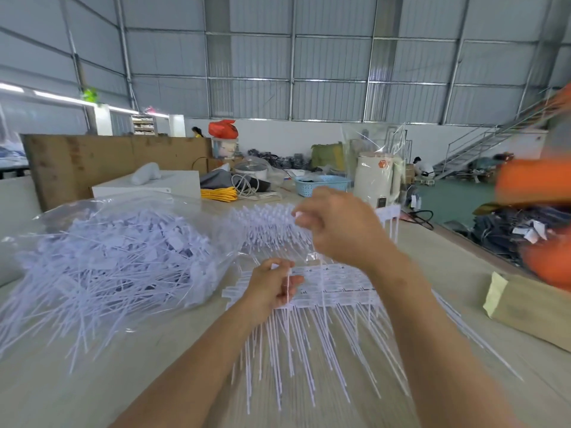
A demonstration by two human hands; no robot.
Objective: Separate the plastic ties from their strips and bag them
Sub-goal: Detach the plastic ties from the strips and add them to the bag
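Strips of white plastic ties (333, 285) lie stacked on the table in front of me, their thin tails fanning toward me. My left hand (273, 285) pinches a thin tie at the strips' left end. Raised above the pile, my right hand (340, 230) is closed on the head of a tie whose tail hangs down to the strips. To the left lies a clear plastic bag (117, 242) stuffed with loose white ties, its mouth facing the strips; several ties spill out of it onto the table.
A brown paper package (531, 307) lies at the table's right edge. Farther back stand a white box (148, 185), yellow cable (219, 193), a blue basket (321, 183) and a cream appliance (377, 177). A person in orange (543, 211) is blurred at the right.
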